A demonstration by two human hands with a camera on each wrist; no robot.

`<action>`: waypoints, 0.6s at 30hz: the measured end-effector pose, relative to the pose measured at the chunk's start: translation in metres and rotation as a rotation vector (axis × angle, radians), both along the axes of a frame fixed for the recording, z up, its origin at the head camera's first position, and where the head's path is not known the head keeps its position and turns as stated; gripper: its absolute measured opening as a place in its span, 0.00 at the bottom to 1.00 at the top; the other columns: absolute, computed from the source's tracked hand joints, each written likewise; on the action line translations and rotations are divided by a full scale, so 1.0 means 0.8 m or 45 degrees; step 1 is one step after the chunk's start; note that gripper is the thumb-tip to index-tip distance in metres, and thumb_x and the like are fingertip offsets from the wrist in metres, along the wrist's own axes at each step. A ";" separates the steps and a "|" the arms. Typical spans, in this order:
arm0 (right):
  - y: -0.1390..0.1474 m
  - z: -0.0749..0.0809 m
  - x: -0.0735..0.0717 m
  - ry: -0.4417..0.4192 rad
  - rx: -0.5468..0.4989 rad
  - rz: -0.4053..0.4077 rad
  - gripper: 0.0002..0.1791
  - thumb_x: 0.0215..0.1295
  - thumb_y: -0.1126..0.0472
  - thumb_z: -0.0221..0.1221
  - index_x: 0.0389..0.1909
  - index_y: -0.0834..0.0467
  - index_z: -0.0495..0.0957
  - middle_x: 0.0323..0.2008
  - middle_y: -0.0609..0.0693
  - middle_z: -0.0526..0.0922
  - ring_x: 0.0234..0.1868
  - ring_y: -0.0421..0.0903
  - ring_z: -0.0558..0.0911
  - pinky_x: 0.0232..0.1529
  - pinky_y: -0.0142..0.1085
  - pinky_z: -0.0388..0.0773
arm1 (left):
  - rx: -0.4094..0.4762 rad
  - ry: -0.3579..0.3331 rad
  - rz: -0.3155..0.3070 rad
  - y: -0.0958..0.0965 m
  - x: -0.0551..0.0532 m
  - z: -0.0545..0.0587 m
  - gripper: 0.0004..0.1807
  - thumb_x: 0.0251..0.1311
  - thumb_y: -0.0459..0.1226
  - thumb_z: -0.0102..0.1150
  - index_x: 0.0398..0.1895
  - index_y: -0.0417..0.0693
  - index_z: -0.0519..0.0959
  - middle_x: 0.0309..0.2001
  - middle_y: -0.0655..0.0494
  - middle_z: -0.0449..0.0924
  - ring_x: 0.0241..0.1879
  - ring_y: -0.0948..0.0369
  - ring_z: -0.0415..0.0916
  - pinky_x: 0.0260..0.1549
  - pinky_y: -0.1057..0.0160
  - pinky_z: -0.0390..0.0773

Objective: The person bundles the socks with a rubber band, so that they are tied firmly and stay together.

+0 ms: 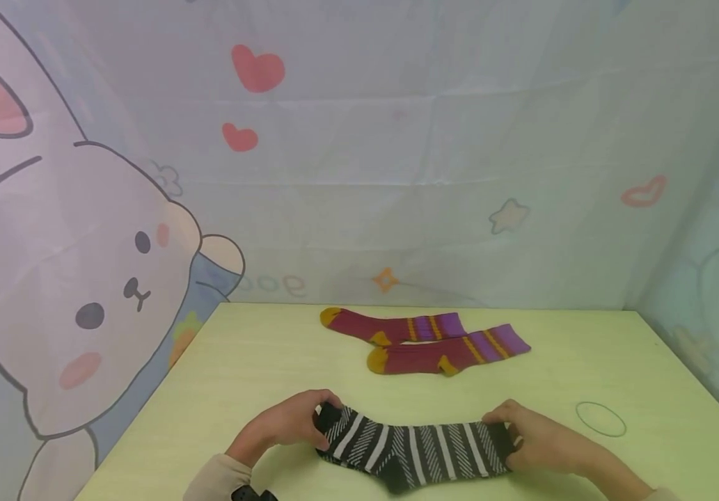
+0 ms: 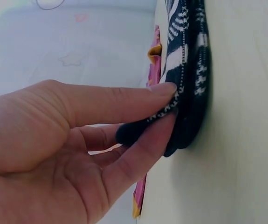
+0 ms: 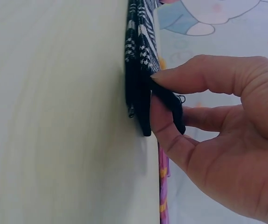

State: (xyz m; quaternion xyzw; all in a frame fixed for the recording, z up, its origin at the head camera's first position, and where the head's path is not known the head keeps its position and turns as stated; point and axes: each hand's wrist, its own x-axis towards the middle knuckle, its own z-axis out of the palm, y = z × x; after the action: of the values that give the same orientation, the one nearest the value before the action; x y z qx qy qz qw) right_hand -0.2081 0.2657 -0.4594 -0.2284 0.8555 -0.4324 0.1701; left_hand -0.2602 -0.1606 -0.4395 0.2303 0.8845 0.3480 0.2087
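Note:
A black-and-white striped sock (image 1: 431, 449) lies across the front of the table, on top of a second, matching sock (image 2: 201, 70) whose edge shows below it. At the toe end, my left hand (image 1: 296, 421) pinches the upper sock between thumb and fingers. The right hand (image 1: 543, 440) pinches the black cuff (image 3: 171, 100) at the other end, lifting its edge a little off the layers beneath. Behind them lie two maroon socks with mustard heels and toes and purple cuffs, one sock (image 1: 390, 327) farther back and one sock (image 1: 440, 353) overlapping it in front.
A thin dark ring, like a rubber band (image 1: 601, 419), lies on the pale yellow table (image 1: 240, 362) right of the right hand. A printed cloth backdrop (image 1: 359, 174) with a rabbit and hearts rises behind the table's far edge.

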 end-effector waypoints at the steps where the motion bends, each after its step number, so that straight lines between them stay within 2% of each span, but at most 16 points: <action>1: 0.000 -0.001 0.000 0.003 0.007 -0.003 0.36 0.45 0.74 0.65 0.61 0.71 0.70 0.53 0.60 0.71 0.45 0.54 0.77 0.41 0.34 0.80 | -0.007 0.008 0.004 0.001 0.000 -0.001 0.29 0.46 0.25 0.76 0.54 0.43 0.76 0.54 0.48 0.75 0.52 0.51 0.72 0.54 0.46 0.72; 10: -0.001 -0.005 -0.002 0.033 0.044 0.001 0.36 0.44 0.73 0.65 0.60 0.71 0.71 0.53 0.61 0.70 0.44 0.54 0.77 0.40 0.34 0.79 | -0.045 0.044 0.036 0.006 0.000 -0.002 0.29 0.46 0.25 0.76 0.52 0.43 0.75 0.55 0.46 0.76 0.56 0.48 0.71 0.58 0.43 0.70; 18: 0.001 -0.009 -0.003 0.039 0.033 0.023 0.35 0.46 0.71 0.67 0.60 0.71 0.70 0.52 0.61 0.68 0.45 0.54 0.76 0.41 0.33 0.79 | -0.057 0.029 0.045 0.009 0.002 -0.005 0.27 0.48 0.27 0.76 0.52 0.42 0.76 0.55 0.45 0.75 0.55 0.49 0.71 0.56 0.43 0.70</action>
State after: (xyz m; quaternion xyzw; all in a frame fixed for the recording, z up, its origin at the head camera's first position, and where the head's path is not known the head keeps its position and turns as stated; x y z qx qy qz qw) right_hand -0.2101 0.2664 -0.4668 -0.2404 0.8615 -0.4162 0.1638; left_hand -0.2586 -0.1535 -0.4433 0.2139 0.8983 0.3291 0.1974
